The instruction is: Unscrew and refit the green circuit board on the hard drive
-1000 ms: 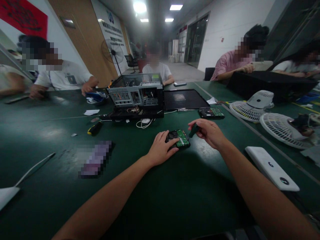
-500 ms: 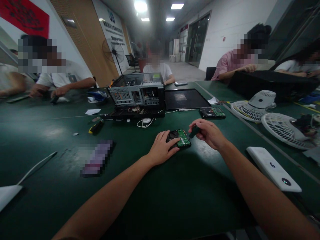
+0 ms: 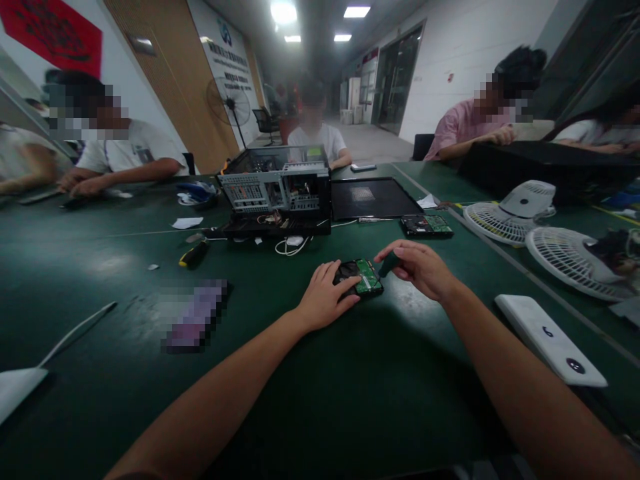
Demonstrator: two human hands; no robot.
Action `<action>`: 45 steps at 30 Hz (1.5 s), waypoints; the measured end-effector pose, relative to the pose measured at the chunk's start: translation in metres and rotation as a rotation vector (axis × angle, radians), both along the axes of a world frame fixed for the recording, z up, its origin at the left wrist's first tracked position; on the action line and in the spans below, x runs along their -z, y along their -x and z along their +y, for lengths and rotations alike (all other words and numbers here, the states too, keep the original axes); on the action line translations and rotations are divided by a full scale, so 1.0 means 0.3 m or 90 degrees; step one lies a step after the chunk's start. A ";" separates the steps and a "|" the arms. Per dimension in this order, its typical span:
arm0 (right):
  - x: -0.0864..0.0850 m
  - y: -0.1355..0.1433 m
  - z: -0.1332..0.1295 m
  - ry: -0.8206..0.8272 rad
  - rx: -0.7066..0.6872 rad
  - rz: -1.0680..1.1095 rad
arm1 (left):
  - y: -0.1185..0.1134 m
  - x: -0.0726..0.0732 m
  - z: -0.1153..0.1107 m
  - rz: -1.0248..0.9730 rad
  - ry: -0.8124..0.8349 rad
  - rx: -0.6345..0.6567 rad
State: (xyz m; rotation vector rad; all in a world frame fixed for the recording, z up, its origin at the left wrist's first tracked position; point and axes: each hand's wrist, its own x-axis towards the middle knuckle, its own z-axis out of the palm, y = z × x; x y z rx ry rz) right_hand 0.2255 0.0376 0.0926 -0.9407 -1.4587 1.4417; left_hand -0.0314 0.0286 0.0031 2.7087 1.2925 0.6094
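A hard drive (image 3: 367, 277) lies on the green table with its green circuit board facing up. My left hand (image 3: 327, 293) holds it from the left, fingers over its top and the thumb along its near edge, covering part of it. At the drive's right side, my right hand (image 3: 417, 267) is closed around the dark handle of a small screwdriver (image 3: 387, 265). The screwdriver is tilted, its thin shaft reaching down to the right edge of the board. Whether the tip sits in a screw is too small to tell.
Ahead stands an opened computer case (image 3: 275, 190), beside a black side panel (image 3: 375, 198) and a second hard drive (image 3: 427, 226). A yellow-black screwdriver (image 3: 193, 254) and a phone (image 3: 197, 315) lie left. White fan parts (image 3: 575, 263) and a white device (image 3: 550, 339) lie right. Several people sit around.
My right index finger has straightened out a little along the screwdriver's top. The drive and my left hand stay in place. The view has shifted very slightly.
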 end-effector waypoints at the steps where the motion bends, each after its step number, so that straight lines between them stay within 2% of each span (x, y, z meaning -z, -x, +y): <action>1: -0.001 0.001 -0.001 0.002 -0.006 0.004 | 0.000 0.000 0.000 0.000 0.000 0.000; 12: 0.011 -0.001 0.004 0.029 -0.039 0.008 | 0.000 -0.009 -0.004 0.000 -0.009 0.005; 19: -0.003 -0.005 0.000 0.006 -0.016 -0.001 | 0.002 -0.008 -0.003 0.002 0.002 0.005; 26: 0.012 -0.010 0.012 0.001 0.010 0.039 | -0.001 -0.009 -0.005 0.008 -0.004 0.000; 45: 0.015 -0.010 0.018 0.019 -0.029 0.086 | 0.001 -0.006 -0.004 0.002 -0.004 0.005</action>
